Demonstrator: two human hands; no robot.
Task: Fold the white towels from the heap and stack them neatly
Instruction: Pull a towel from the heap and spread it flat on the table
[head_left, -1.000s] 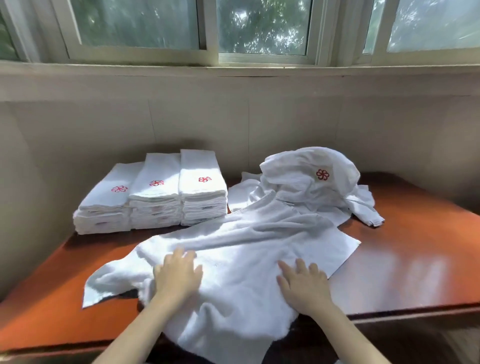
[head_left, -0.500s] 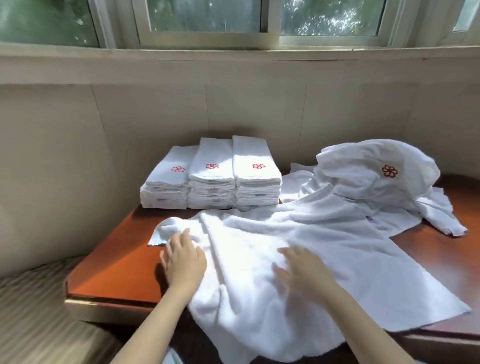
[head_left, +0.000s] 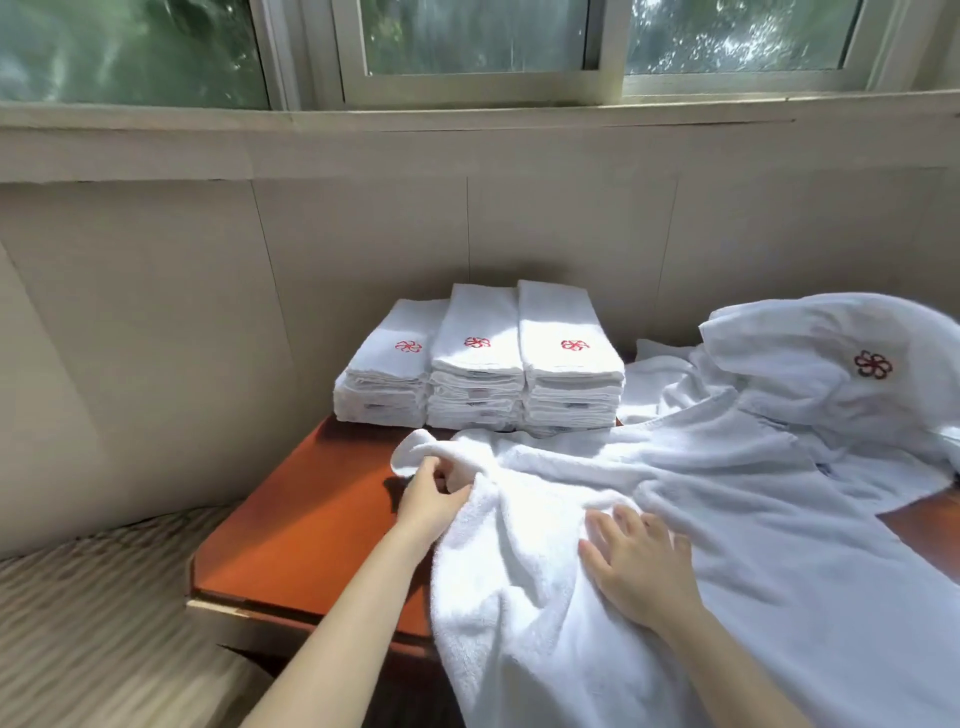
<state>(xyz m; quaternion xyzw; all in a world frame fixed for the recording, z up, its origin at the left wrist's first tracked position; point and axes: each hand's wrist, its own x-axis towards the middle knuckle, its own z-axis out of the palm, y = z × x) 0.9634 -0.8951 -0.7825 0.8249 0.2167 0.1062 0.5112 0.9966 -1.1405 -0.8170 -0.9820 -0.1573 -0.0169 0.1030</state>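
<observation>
A large white towel (head_left: 701, 519) lies spread and rumpled over the brown table (head_left: 301, 519), hanging over its near edge. My left hand (head_left: 434, 493) grips the towel's far-left corner, fingers curled round the cloth. My right hand (head_left: 634, 561) lies flat on the towel's middle with fingers spread. Three stacks of folded white towels (head_left: 483, 364) with red flower emblems stand side by side at the back against the wall. The heap of unfolded towels (head_left: 831, 364) sits at the back right, one red emblem showing.
The table's left edge and near-left corner (head_left: 195, 597) are close to my left arm; a striped grey surface (head_left: 78, 597) lies below to the left. A beige wall and window sill run behind the stacks.
My view has swung to the left. My left hand moved from lying flat on the towel to gripping its far-left corner, which is now bunched up. My right hand stays pressed on the towel.
</observation>
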